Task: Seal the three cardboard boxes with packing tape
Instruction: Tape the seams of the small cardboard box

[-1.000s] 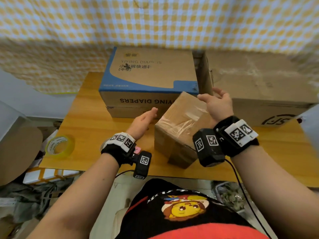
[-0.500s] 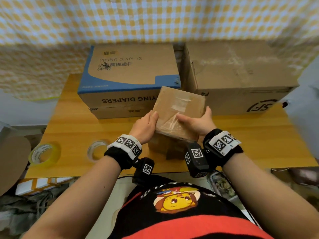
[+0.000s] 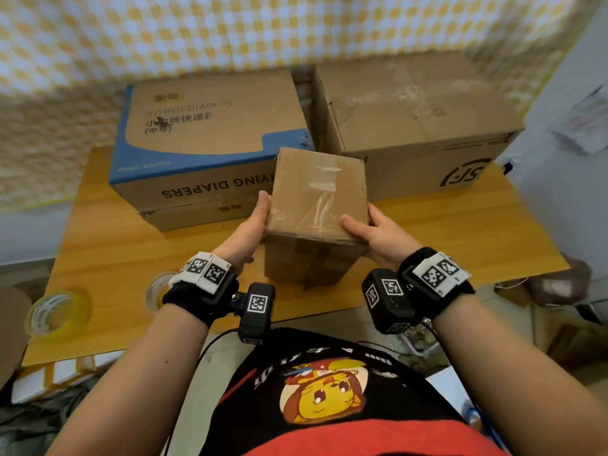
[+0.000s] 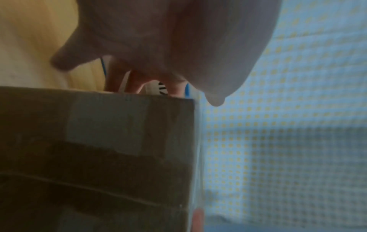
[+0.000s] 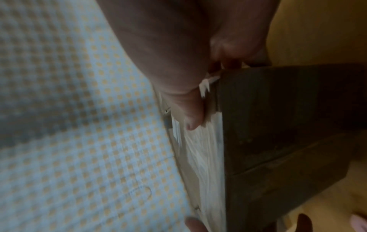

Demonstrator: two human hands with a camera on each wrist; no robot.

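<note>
Black wristbands (image 3: 184, 299) w/ white coded tags, black wrist cams, black-red cartoon tee (image 3: 329, 403).

Wooden table (image 3: 444, 232) before a yellow-checked cloth (image 3: 197, 31)

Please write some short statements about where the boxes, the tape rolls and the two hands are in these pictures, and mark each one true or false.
1. Both hands hold the small box. True: the left hand is on its left side, the right hand on its right side.
2. The small box stands on top of the diaper box. False: it is in front of it, held over the table.
3. The right hand holds a tape roll. False: the yellow tape roll and the clear tape roll lie on the table, at the left.
4. Two large boxes stand side by side behind the small box. True: the diaper box and the plain brown box.
</note>
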